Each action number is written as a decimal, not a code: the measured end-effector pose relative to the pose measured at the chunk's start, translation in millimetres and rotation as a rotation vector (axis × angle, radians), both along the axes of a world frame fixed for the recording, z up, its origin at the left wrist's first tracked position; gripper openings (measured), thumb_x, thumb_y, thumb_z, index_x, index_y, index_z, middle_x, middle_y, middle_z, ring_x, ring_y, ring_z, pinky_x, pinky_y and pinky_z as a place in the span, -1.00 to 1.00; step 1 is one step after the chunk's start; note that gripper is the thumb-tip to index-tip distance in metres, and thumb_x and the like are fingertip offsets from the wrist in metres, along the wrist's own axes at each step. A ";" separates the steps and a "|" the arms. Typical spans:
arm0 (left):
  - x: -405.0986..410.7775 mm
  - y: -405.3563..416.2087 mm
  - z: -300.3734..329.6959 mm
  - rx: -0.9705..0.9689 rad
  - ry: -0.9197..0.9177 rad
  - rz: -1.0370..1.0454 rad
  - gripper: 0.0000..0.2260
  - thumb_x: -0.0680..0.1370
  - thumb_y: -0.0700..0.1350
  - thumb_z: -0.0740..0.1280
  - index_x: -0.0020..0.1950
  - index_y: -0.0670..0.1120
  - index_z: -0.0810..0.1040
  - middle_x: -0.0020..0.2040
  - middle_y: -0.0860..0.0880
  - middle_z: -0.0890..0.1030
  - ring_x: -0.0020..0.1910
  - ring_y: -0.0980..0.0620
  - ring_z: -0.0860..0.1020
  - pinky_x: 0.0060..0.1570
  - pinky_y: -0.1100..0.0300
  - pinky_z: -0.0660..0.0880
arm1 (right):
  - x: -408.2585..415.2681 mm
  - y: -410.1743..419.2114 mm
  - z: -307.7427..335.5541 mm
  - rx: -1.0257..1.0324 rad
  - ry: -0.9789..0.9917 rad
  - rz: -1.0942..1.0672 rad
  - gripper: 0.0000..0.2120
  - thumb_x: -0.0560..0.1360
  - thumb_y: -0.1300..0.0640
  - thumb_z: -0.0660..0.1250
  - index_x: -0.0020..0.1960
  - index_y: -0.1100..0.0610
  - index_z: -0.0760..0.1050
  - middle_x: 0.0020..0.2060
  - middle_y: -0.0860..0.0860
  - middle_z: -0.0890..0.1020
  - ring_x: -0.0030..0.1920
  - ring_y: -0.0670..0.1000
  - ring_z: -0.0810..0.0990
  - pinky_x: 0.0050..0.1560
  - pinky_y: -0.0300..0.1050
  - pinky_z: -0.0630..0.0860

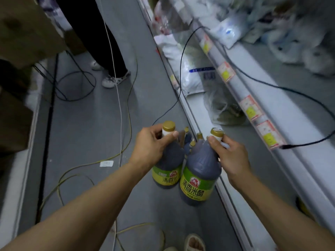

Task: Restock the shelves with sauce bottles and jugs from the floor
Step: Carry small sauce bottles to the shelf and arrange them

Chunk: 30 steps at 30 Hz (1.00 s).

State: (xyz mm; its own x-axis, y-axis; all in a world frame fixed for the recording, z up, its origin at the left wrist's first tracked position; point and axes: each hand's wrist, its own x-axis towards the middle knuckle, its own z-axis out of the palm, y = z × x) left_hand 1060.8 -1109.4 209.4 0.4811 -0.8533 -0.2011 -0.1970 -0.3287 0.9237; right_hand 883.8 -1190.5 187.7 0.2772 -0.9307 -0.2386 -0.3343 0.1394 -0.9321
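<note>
Both hands are gripping: my left hand (pixel 150 142) curls round the neck of one rice vinegar jug (pixel 167 171), my right hand (pixel 229 153) round the neck of the other vinegar jug (pixel 198 180), thumbs just under the gold caps. Each jug hangs near me, over the grey floor (pixel 87 127), with more bottle tops (pixel 194 140) behind them. Lifting well, I judge, means keeping both upright, apart, and clear of the black cable (pixel 272 86) draped across the white shelf (pixel 282 98) on the right. Yellow and white cords trail on the floor; far left, someone's legs (pixel 112 51) stand by cardboard boxes (pixel 27 29).
</note>
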 end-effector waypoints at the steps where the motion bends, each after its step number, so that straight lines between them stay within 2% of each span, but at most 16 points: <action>1: 0.9 0.1 23.8 -0.019 -0.020 -0.004 -0.79 0.50 -0.07 0.39 -0.10 -0.22 0.62 -0.18 -0.24 0.64 -0.24 0.07 0.51 -0.19 0.07 0.47 | -1.2 0.2 23.5 -0.014 -0.012 -0.007 -0.87 0.51 0.09 0.34 -0.18 0.09 0.58 -0.23 0.05 0.67 -0.17 0.01 0.61 -0.06 0.02 0.56; 3: 1.5 0.1 71.6 -0.058 -0.041 -0.003 -0.79 0.50 -0.05 0.39 -0.09 -0.21 0.62 -0.17 -0.23 0.64 -0.23 0.08 0.51 -0.17 0.05 0.47 | -5.6 1.8 70.1 -0.037 -0.048 -0.017 -0.85 0.51 0.08 0.35 -0.21 0.10 0.58 -0.24 0.05 0.67 -0.16 0.01 0.61 -0.05 0.05 0.56; 5: -0.6 0.4 117.3 -0.084 -0.060 -0.009 -0.80 0.49 -0.03 0.40 -0.10 -0.17 0.64 -0.22 -0.17 0.65 -0.25 0.12 0.50 -0.21 0.15 0.44 | -11.6 4.6 117.0 -0.070 -0.088 -0.033 -0.86 0.51 0.09 0.34 -0.16 0.12 0.60 -0.22 0.07 0.68 -0.17 0.00 0.61 -0.07 0.03 0.55; 7: -5.4 2.6 160.5 -0.123 -0.063 -0.017 -0.85 0.49 -0.04 0.40 -0.13 -0.12 0.65 -0.38 0.05 0.60 -0.33 0.23 0.46 -0.30 0.33 0.38 | -19.4 7.7 161.1 -0.091 -0.132 -0.057 -0.86 0.51 0.09 0.34 -0.12 0.15 0.61 -0.21 0.07 0.68 -0.19 -0.02 0.60 -0.12 -0.06 0.54; 9: -12.1 4.0 199.4 -0.161 -0.079 -0.023 -0.87 0.48 -0.05 0.40 -0.17 -0.09 0.64 -0.48 0.16 0.51 -0.41 0.28 0.41 -0.39 0.40 0.33 | -28.4 10.4 200.3 -0.113 -0.168 -0.072 -0.86 0.51 0.08 0.34 -0.12 0.13 0.62 -0.23 0.01 0.69 -0.20 -0.05 0.61 -0.15 -0.12 0.53; 12: -22.4 6.8 250.9 -0.187 -0.096 -0.049 -0.87 0.48 0.00 0.40 -0.24 0.00 0.62 -0.45 0.13 0.52 -0.36 0.17 0.43 -0.33 0.31 0.37 | -43.1 15.4 251.3 -0.165 -0.213 -0.078 -0.86 0.51 0.11 0.33 -0.21 0.06 0.59 -0.39 -0.14 0.64 -0.35 -0.19 0.54 -0.27 -0.28 0.45; 15: -33.9 6.6 294.8 -0.206 -0.116 -0.090 -0.84 0.47 0.03 0.40 -0.20 -0.04 0.64 -0.35 -0.07 0.57 -0.30 0.08 0.46 -0.25 0.13 0.41 | -59.1 23.0 296.9 -0.203 -0.236 -0.081 -0.83 0.51 0.12 0.33 -0.25 0.06 0.56 -0.47 -0.17 0.60 -0.44 -0.25 0.50 -0.37 -0.40 0.39; 17: -43.4 6.2 319.4 -0.222 -0.135 -0.124 -0.77 0.47 0.05 0.40 -0.13 -0.11 0.65 -0.24 -0.20 0.63 -0.26 0.07 0.48 -0.20 0.08 0.47 | -70.2 28.0 323.3 -0.227 -0.250 -0.100 -0.85 0.50 0.10 0.34 -0.24 0.06 0.58 -0.37 -0.12 0.65 -0.34 -0.18 0.57 -0.29 -0.30 0.45; 19: -53.8 6.0 343.7 -0.235 -0.140 -0.143 -0.80 0.48 0.03 0.40 -0.10 -0.11 0.67 -0.17 -0.18 0.67 -0.23 0.09 0.51 -0.17 0.11 0.48 | -83.1 31.4 347.5 -0.272 -0.257 -0.146 -0.85 0.49 0.09 0.36 -0.25 0.06 0.60 -0.33 -0.08 0.67 -0.28 -0.12 0.60 -0.22 -0.19 0.50; 22: -72.9 2.1 376.9 -0.263 -0.138 -0.195 -0.81 0.47 0.02 0.40 -0.14 -0.10 0.66 -0.27 -0.08 0.64 -0.25 0.11 0.49 -0.20 0.18 0.42 | -104.6 34.8 380.8 -0.329 -0.312 -0.226 -0.82 0.50 0.14 0.35 -0.28 0.07 0.58 -0.42 -0.13 0.65 -0.36 -0.20 0.57 -0.30 -0.28 0.50; 25: -93.9 -3.7 403.9 -0.307 -0.132 -0.245 -0.78 0.49 -0.04 0.39 -0.12 -0.20 0.64 -0.31 -0.05 0.57 -0.26 0.09 0.47 -0.23 0.18 0.38 | -127.3 40.6 409.9 -0.347 -0.370 -0.284 -0.86 0.50 0.15 0.35 -0.23 0.08 0.59 -0.39 -0.12 0.66 -0.32 -0.17 0.58 -0.29 -0.30 0.50; 30: -133.9 -14.8 439.8 -0.373 -0.090 -0.374 -0.87 0.51 -0.07 0.38 -0.18 -0.09 0.65 -0.41 0.08 0.62 -0.38 0.20 0.54 -0.34 0.33 0.44 | -174.6 54.1 440.1 -0.417 -0.371 -0.428 -0.86 0.48 0.09 0.38 -0.23 0.05 0.65 -0.21 0.03 0.70 -0.11 0.04 0.63 -0.02 0.01 0.55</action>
